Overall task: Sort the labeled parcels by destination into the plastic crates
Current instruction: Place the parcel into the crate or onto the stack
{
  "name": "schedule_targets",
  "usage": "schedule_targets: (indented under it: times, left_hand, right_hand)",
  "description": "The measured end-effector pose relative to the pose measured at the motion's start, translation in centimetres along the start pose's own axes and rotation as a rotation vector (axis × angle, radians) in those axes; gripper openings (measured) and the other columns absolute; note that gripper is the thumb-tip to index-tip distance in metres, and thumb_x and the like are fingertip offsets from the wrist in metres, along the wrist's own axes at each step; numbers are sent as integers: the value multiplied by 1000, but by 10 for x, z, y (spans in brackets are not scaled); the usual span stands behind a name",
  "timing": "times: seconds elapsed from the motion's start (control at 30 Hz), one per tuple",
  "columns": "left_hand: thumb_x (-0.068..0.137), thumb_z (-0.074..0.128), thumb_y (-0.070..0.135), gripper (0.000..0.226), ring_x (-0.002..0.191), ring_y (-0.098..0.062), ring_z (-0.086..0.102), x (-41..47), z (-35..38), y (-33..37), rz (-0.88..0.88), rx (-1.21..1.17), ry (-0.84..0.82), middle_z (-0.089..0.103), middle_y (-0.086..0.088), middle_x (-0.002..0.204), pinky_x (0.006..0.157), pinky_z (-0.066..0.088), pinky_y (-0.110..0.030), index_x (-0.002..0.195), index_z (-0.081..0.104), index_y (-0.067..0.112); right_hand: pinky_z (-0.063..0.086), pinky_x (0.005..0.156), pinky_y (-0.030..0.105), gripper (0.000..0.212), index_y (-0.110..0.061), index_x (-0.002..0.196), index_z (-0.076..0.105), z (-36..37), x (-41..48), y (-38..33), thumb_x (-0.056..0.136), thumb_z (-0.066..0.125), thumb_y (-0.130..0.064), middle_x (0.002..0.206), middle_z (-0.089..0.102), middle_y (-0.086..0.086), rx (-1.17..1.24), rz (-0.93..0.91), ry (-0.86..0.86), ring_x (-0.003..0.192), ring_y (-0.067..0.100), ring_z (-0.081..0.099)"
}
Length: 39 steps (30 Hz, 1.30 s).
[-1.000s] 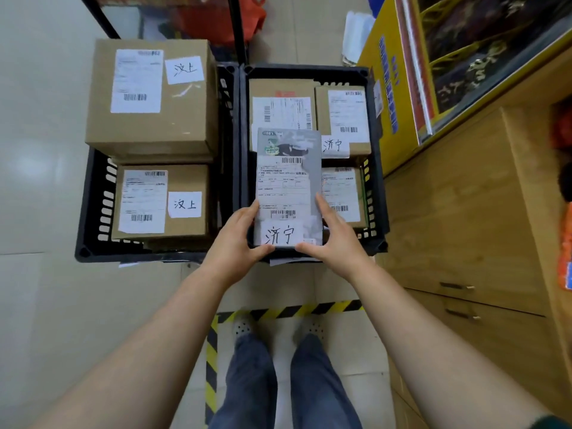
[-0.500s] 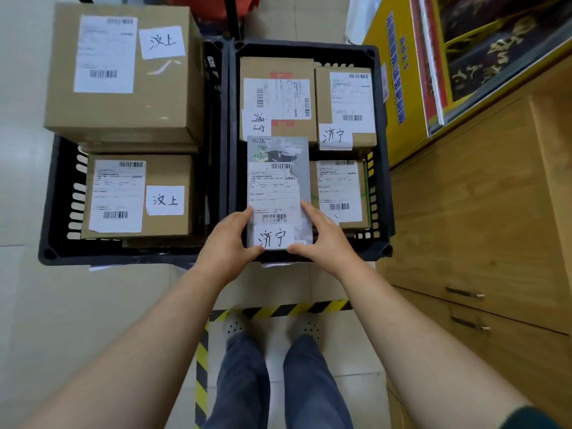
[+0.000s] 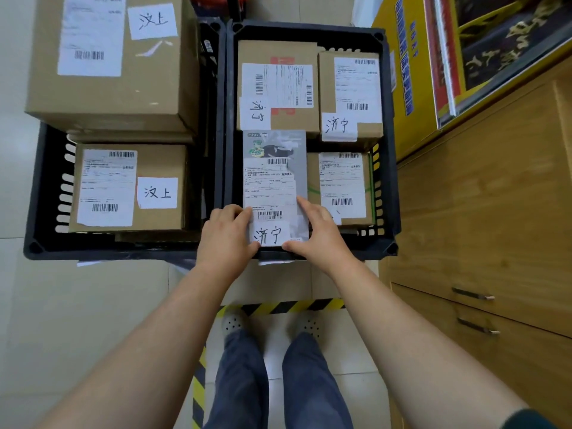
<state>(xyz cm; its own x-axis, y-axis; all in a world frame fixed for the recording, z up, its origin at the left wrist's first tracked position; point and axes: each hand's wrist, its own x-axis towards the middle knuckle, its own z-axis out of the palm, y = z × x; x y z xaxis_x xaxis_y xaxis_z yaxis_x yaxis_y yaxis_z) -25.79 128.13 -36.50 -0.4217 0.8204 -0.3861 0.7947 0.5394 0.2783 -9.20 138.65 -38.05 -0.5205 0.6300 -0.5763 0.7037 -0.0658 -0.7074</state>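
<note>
A flat grey parcel (image 3: 274, 181) with a white shipping label and a handwritten tag lies in the front left part of the right black crate (image 3: 388, 193). My left hand (image 3: 227, 235) grips its near left corner, and my right hand (image 3: 315, 233) grips its near right corner, thumbs under the near edge. Three brown boxes (image 3: 278, 88) with the same handwritten tag fill the rest of that crate. The left black crate (image 3: 40, 218) holds two brown boxes (image 3: 130, 187) with a different tag, the far one (image 3: 111, 63) large and tall.
A wooden cabinet (image 3: 483, 212) with drawer handles stands close on the right. A yellow display box (image 3: 411, 72) sits behind it, next to the right crate. Yellow-black floor tape (image 3: 288, 306) runs in front of my feet. Pale floor tiles stretch to the left.
Both hands have lowered the grey parcel further into the right crate, and the camera has come nearer to the crates.
</note>
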Motion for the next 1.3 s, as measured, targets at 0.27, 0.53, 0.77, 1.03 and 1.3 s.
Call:
schedule_targets:
  times: [0.27,0.53,0.77,1.03,1.3]
  left_hand:
    - [86,68,47,67,131,-26,30,-6,14,-7,-25,-5,105,37,-3,146,107,27,-43,143,46,21]
    - [89,60,53,65,133,-27,26,-7,14,-7,-24,47,94,33,0,149,109,25,-43,146,41,27]
    - [93,59,46,55,134,-22,34,-33,-38,5,48,-109,121,42,1,146,107,31,-42,142,49,23]
    - [93,61,43,53,131,-17,42,-93,-171,63,279,-145,249,51,1,140,111,37,-40,138,54,19]
    - [93,60,44,52,135,-13,39,-129,-299,135,541,-162,410,46,6,146,113,31,-32,141,51,25]
  right_hand:
    - [33,112,27,91,-32,157,24,8,2,-1,83,79,-31,147,32,-4,-82,-5,46,132,11,39]
    - [37,111,33,89,-34,157,22,6,5,-2,85,75,-41,139,38,-1,-212,-9,54,130,16,40]
    - [36,108,33,78,-33,155,29,-29,-35,-33,89,68,-50,142,35,-6,-286,-100,90,135,13,31]
    - [41,106,34,60,-34,145,48,-117,-145,-110,89,66,-46,139,42,-11,-320,-319,283,130,8,41]
    - [33,104,26,62,-32,147,45,-196,-241,-188,91,61,-53,143,39,-11,-329,-391,565,133,11,36]
